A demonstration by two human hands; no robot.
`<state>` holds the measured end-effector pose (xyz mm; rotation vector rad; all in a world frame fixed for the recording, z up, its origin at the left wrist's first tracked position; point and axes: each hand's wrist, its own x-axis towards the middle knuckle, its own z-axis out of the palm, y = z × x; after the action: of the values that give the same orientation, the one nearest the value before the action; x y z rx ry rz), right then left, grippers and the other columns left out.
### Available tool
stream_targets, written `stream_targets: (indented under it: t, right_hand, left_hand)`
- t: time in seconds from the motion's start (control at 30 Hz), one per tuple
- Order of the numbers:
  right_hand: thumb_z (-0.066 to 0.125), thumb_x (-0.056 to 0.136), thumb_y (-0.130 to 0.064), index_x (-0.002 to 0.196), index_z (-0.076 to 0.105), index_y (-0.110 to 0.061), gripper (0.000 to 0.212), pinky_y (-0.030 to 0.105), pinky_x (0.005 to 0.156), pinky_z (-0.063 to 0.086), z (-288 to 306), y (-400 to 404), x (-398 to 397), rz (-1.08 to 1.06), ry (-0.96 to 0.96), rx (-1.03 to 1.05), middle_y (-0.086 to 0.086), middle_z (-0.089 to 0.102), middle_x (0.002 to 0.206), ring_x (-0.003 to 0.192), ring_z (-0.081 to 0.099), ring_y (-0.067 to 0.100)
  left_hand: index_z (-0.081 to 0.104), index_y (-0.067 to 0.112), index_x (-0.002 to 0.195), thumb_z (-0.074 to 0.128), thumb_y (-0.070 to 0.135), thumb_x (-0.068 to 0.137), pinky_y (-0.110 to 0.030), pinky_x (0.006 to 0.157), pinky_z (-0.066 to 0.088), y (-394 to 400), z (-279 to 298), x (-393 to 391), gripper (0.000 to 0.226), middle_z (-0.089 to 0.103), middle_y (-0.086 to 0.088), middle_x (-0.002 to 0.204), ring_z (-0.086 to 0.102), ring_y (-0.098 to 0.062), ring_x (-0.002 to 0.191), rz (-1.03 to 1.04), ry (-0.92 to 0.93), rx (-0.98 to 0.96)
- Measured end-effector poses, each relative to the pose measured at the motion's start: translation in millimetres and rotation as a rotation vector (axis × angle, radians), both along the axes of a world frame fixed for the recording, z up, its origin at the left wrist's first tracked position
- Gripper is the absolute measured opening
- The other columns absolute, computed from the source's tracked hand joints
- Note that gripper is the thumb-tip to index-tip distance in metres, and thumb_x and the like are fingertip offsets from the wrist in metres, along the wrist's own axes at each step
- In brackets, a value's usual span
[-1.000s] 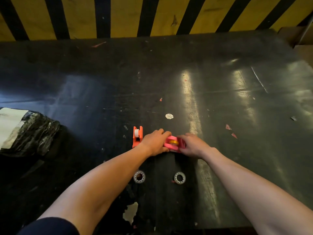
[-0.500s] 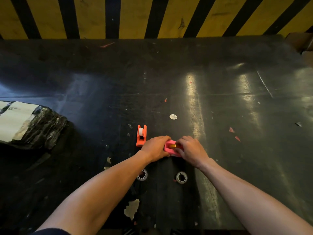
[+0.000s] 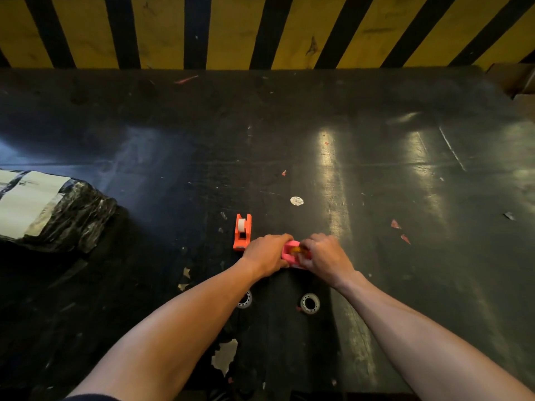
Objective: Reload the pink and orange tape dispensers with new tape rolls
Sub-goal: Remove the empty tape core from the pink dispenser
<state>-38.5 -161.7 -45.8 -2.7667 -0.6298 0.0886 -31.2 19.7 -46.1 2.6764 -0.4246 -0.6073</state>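
Note:
The pink tape dispenser [image 3: 290, 252] lies on the black table between my two hands, with a yellowish roll [image 3: 296, 250] showing in its middle. My left hand [image 3: 267, 253] grips its left end. My right hand [image 3: 324, 256] closes over its right end, fingers at the roll. The orange tape dispenser [image 3: 242, 231] stands just left of my left hand, a white roll in it, untouched. Two clear tape rolls lie flat nearer to me: one [image 3: 309, 303] in full view, the other [image 3: 244, 300] half hidden under my left forearm.
A bundle wrapped in black plastic with white labels [image 3: 49, 209] lies at the left edge. A yellow-and-black striped wall [image 3: 260, 30] runs behind the black table [image 3: 405, 183]. Small paper scraps and a round white sticker [image 3: 296, 200] dot the surface.
My hands and the pink dispenser stay in the same spot. My right hand's fingers have curled further over the dispenser's right end. The camera has shifted slightly.

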Motion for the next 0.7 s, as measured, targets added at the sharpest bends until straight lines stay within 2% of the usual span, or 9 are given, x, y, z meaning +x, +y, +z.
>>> stream_targets:
  t: [0.1,0.17,0.3,0.37,0.43,0.5,0.57,0.63,0.7]
  right_hand:
    - [0.071,0.079,-0.026,0.093,0.074,-0.009,0.022,0.041,0.07,0.05,3,2,-1,0.033,-0.076,-0.015,0.01,0.071,0.084,0.078,0.065,0.031]
    - [0.071,0.082,-0.029,0.097,0.075,-0.01,0.025,0.04,0.074,0.051,6,1,-1,-0.005,-0.045,0.047,0.009,0.072,0.089,0.083,0.065,0.029]
    - [0.071,0.087,-0.038,0.1,0.074,-0.012,0.03,0.033,0.077,0.053,11,-7,-7,-0.328,0.172,0.281,0.004,0.069,0.093,0.084,0.063,0.018]
    - [0.074,0.084,-0.037,0.097,0.076,-0.013,0.028,0.032,0.077,0.053,12,-9,-14,-0.482,0.247,0.418,0.002,0.072,0.09,0.083,0.065,0.016]
    - [0.077,0.082,-0.035,0.095,0.077,-0.013,0.026,0.031,0.076,0.053,14,-9,-22,-0.609,0.312,0.561,0.0,0.074,0.086,0.08,0.067,0.015]
    - [0.078,0.081,-0.035,0.094,0.076,-0.014,0.025,0.032,0.075,0.055,12,-8,-32,-0.66,0.397,0.678,0.0,0.075,0.085,0.08,0.068,0.015]
    - [0.079,0.081,-0.032,0.09,0.077,-0.015,0.019,0.033,0.073,0.057,11,-4,-41,-0.671,0.494,0.808,0.002,0.076,0.085,0.08,0.069,0.017]
    - [0.078,0.082,-0.022,0.086,0.075,-0.014,0.01,0.026,0.064,0.054,14,-1,-48,-0.651,0.585,0.993,0.005,0.075,0.08,0.074,0.068,0.018]
    - [0.077,0.084,-0.016,0.088,0.074,-0.004,0.013,0.016,0.055,0.048,19,0,-54,-0.62,0.669,1.104,0.008,0.07,0.076,0.065,0.062,0.013]
  left_hand:
    - [0.049,0.027,0.139,0.076,0.036,0.085,-0.049,0.095,0.054,1,0,1,0.061,0.065,-0.001,0.131,0.064,-0.025,0.117,-0.004,-0.007,0.014]
    - [0.048,0.028,0.14,0.076,0.036,0.085,-0.049,0.097,0.053,2,-1,3,0.062,0.064,-0.001,0.132,0.063,-0.025,0.119,-0.022,0.005,0.012]
    - [0.042,0.028,0.15,0.072,0.029,0.09,-0.049,0.106,0.048,7,4,13,0.067,0.053,-0.002,0.149,0.053,-0.026,0.134,-0.049,-0.028,0.047]
    - [0.031,0.029,0.156,0.073,0.03,0.089,-0.05,0.11,0.045,8,7,14,0.079,0.037,-0.004,0.161,0.042,-0.028,0.143,-0.038,-0.035,0.071]
    - [0.02,0.029,0.16,0.075,0.035,0.087,-0.05,0.112,0.043,6,10,6,0.091,0.024,-0.008,0.165,0.035,-0.03,0.147,0.025,-0.05,0.036]
    - [0.029,0.027,0.156,0.074,0.035,0.088,-0.046,0.111,0.045,2,12,-13,0.082,0.033,-0.008,0.156,0.042,-0.028,0.141,0.09,-0.137,-0.102]
    - [0.045,0.025,0.144,0.075,0.027,0.088,-0.037,0.104,0.052,-3,14,-35,0.063,0.046,-0.002,0.139,0.055,-0.019,0.126,0.113,-0.18,-0.328]
    - [0.056,0.024,0.131,0.075,0.018,0.088,-0.028,0.093,0.057,-7,18,-53,0.048,0.054,0.004,0.127,0.061,-0.01,0.112,0.102,-0.177,-0.48]
    - [0.063,0.022,0.125,0.074,0.014,0.089,-0.024,0.085,0.058,-7,23,-63,0.039,0.058,0.008,0.118,0.064,-0.007,0.101,0.127,-0.19,-0.547]
